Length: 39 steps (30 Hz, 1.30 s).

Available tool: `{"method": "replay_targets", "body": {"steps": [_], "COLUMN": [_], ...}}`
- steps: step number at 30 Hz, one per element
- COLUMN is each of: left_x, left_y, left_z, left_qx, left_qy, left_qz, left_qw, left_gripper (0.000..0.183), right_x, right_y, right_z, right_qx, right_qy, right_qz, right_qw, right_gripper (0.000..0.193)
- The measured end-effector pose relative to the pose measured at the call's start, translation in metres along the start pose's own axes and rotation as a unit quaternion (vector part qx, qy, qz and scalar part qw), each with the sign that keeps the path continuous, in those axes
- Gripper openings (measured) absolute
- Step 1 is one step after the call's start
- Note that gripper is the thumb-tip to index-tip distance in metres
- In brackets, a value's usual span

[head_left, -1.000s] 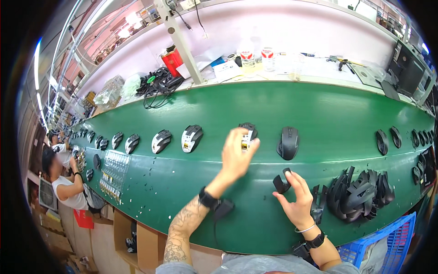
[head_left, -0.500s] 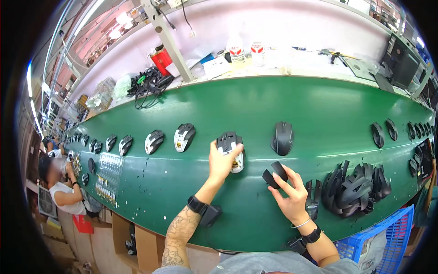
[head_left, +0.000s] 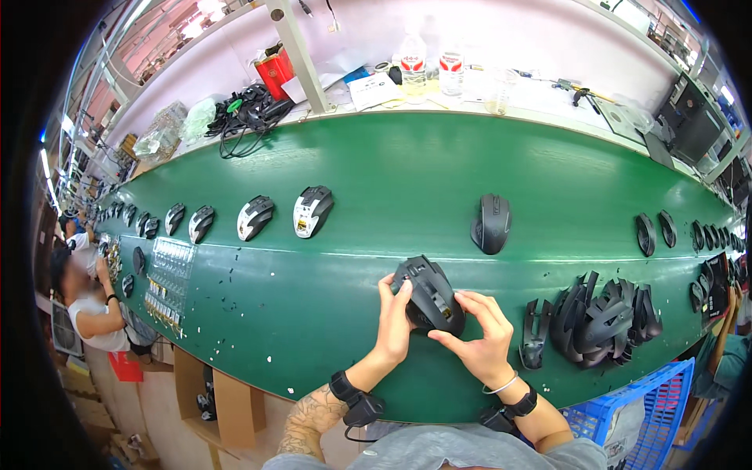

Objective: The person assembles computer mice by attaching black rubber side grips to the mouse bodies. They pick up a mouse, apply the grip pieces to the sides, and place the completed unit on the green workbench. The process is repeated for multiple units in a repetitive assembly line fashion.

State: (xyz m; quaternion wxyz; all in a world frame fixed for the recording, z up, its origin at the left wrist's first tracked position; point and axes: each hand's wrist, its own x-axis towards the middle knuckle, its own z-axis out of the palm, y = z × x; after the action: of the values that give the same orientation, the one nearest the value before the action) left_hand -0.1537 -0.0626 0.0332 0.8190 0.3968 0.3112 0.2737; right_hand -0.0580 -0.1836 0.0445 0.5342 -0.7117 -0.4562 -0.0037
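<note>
Gripping a black mouse [head_left: 428,294] between them, the person's left hand [head_left: 394,325] and right hand [head_left: 487,337] have fingers clamped on its sides over the green bench [head_left: 392,160]. Black shells [head_left: 601,323] lie heaped rightward; farther back sits another dark mouse [head_left: 492,225], then two bottles [head_left: 413,64].

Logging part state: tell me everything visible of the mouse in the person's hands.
The mouse is black and contoured, apparently matte plastic, with a gap toward its rear showing something yellowish inside. Its front points away from the person, slightly left. It is over the green table; whether it touches the surface is unclear. The left hand holds its left side, the right hand its right rear.
</note>
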Motion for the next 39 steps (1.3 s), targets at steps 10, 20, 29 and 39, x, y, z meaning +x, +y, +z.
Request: {"method": "replay_targets", "body": {"steps": [10,20,29,39], "left_x": [-0.017,-0.012,-0.001,-0.002], "left_y": [-0.016,-0.027,0.007,0.002], "left_z": [0.007,0.002,-0.005,-0.005], "left_qx": [0.126,0.074,-0.125,-0.122], "left_qy": [-0.106,-0.088,-0.070,-0.078], "left_qz": [0.098,0.088,-0.038,-0.052], "left_qw": [0.982,0.989,0.989,0.988], "left_gripper": [0.048,0.058,0.041,0.044], "right_x": [0.005,-0.002,-0.010,-0.014], "right_y": [-0.002,0.000,0.026,0.036], "right_z": [-0.006,0.001,0.004,0.008], "right_qx": [-0.024,-0.009,0.286,0.369], "right_qy": [0.001,-0.027,-0.081,-0.075], "right_qz": [0.019,0.037,0.299,0.304], "right_qw": [1.000,0.999,0.907,0.875], "right_gripper": [0.057,0.063,0.021,0.028]}}
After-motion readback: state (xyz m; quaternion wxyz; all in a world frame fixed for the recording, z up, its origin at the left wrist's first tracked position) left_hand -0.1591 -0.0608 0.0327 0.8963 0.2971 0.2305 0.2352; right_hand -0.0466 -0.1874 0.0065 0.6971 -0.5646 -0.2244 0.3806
